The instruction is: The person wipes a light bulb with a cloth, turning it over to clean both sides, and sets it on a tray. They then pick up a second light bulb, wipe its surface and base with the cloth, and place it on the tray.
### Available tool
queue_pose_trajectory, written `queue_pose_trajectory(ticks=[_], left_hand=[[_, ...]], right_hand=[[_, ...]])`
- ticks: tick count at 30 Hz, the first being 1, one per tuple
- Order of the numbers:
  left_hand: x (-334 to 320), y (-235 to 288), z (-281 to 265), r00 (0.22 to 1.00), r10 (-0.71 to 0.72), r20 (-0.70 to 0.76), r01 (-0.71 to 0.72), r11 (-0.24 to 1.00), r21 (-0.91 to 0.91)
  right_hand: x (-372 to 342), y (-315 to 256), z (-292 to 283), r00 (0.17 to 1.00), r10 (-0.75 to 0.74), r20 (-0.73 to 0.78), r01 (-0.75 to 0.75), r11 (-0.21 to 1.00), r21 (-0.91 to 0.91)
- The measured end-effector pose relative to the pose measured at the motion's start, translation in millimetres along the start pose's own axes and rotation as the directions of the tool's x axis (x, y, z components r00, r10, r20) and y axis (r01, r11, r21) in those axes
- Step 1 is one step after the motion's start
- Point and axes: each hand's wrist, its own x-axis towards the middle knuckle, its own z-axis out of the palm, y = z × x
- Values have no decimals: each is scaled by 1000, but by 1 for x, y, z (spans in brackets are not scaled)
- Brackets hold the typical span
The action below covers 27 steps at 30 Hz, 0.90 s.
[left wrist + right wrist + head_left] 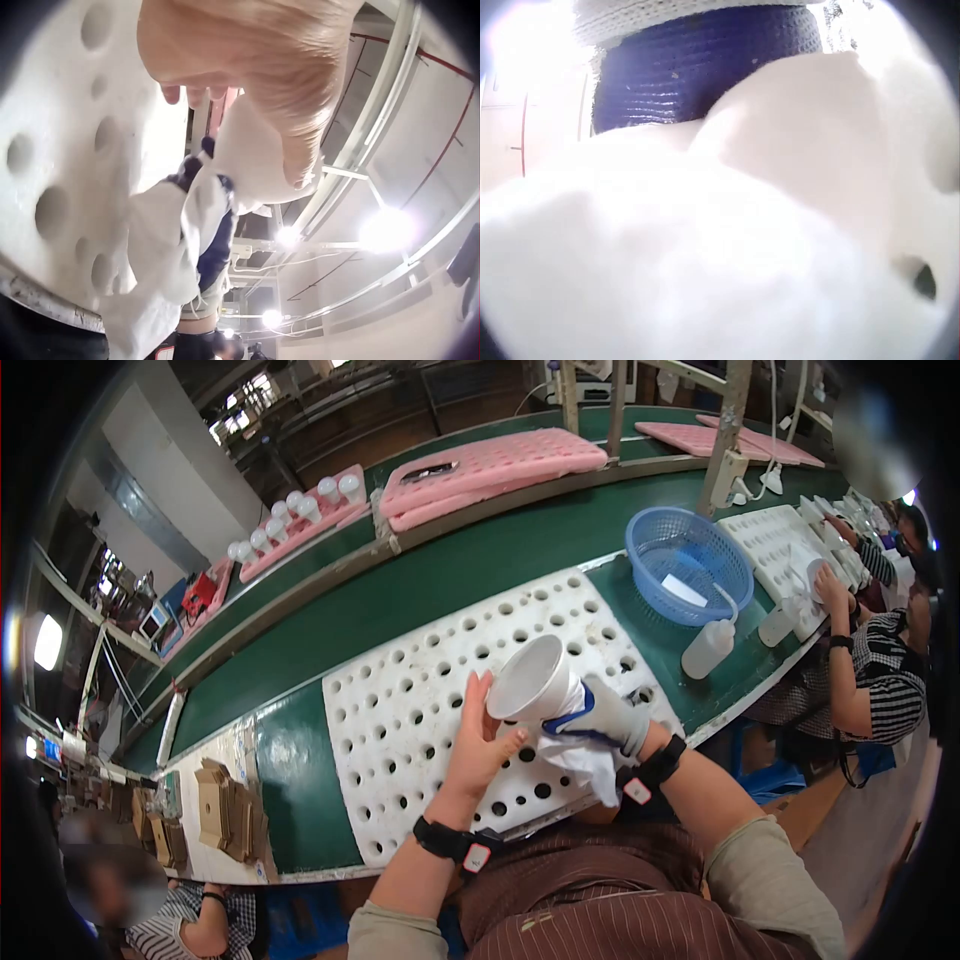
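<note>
A white cup-shaped shell (pixel 541 681) is tilted above the white foam board with holes (pixel 385 735), its wide mouth to the left. My right hand (pixel 612 717), in a white glove with blue coating, grips its narrower end through a crumpled white cloth (pixel 585 762). The cloth hangs below the glove and fills most of the right wrist view. My bare left hand (pixel 477 745) is at the wide rim, fingers straight along one side and thumb spread on the other. In the left wrist view the thumb (pixel 300 159) overlaps the shell (pixel 259 154).
A blue basket (pixel 690 545) and a white squeeze bottle (pixel 708 648) stand to the right. Folded cardboard (pixel 225 810) lies at the left. Pink foam trays (pixel 490 470) and several white bulbs (pixel 307 510) line the far ledge. Another person (pixel 880 670) works at the right.
</note>
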Motion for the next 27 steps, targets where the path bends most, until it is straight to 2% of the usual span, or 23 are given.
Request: queue_pose_trajectory(ticks=[1, 3, 4, 5, 7, 8, 9, 10, 11, 12, 13, 14, 15, 16, 17, 18, 19, 20, 21, 23, 24, 25, 27], left_hand=[[3, -9, 3, 1000, 18, -22, -19, 999, -35], [0, -15, 14, 950, -312, -15, 312, 950, 17], [-4, -13, 25, 971, -229, -66, 235, 967, 98], [-6, -15, 24, 970, -233, -74, 239, 966, 102], [-9, -20, 20, 974, -209, -87, 198, 973, -122], [-10, -23, 22, 980, -106, -167, 82, 986, -143], [-13, -24, 14, 981, -104, -164, 82, 987, -135], [-17, -23, 0, 958, -200, -206, 189, 979, -70], [-19, -16, -6, 922, -290, -255, 297, 955, -12], [-23, -10, -7, 887, -282, -366, 344, 932, 115], [-26, -5, -6, 887, -288, -361, 351, 929, 119], [-28, -2, -4, 897, -192, -399, 370, 821, 435], [-30, 3, 0, 913, -85, -398, 362, 615, 700], [-33, 7, 12, 957, 60, -284, 226, 461, 858], [-35, -8, -3, 853, 465, 236, -452, 433, 780], [-40, -24, -13, 849, 469, 242, -457, 426, 780], [-46, -9, 0, 980, 199, 6, -164, 793, 587], [-52, 8, 14, 980, -156, -123, 183, 950, 252], [-54, 34, 29, 950, -265, -166, 279, 958, 67], [-60, 65, 16, 952, -305, 13, 295, 910, -291], [-61, 75, 13, 952, -282, 114, 304, 898, -319], [-63, 78, 11, 958, -267, 105, 287, 904, -317], [-61, 79, 10, 930, -313, 195, 363, 867, -340]], right_hand=[[-6, 0, 9, 998, -45, -50, 49, 996, 73], [-13, 8, 28, 990, -136, -32, 137, 990, 28], [-17, 2, 38, 990, -141, -1, 141, 989, 36], [-24, -7, 45, 989, -145, 30, 144, 988, 47], [-30, -7, 43, 996, -64, 63, 66, 997, -27], [-34, 1, 38, 995, -48, 92, 59, 990, -125], [-35, 5, 35, 993, -32, 117, 58, 972, -226], [-47, -31, 32, 1000, 28, -9, -29, 967, -254], [-47, -37, 27, 1000, 25, -11, -26, 967, -253], [-47, -40, 24, 967, -101, -234, 72, 989, -129], [-51, -43, 21, 869, -182, -460, 192, 981, -26], [-58, -61, 26, 870, -229, -436, 247, 969, -16], [-63, -85, 34, 867, -279, -412, 304, 953, -7], [-59, -103, 35, 720, -675, -161, 526, 683, -507], [-56, -110, 43, 687, -720, 96, 555, 434, -710], [-49, -106, 56, 665, -713, 224, 548, 260, -795], [-43, -101, 66, 645, -678, 352, 533, 69, -843], [-44, -107, 61, 626, -696, 352, 578, 112, -808], [-45, -101, 53, 584, -760, 284, 606, 176, -776], [-41, -73, 40, 706, -708, 28, 562, 536, -630], [-32, -51, 32, 774, -631, -62, 483, 650, -587], [-27, -35, 25, 827, -541, -152, 393, 751, -531], [-30, -40, 15, 809, -542, -228, 389, 783, -485]])
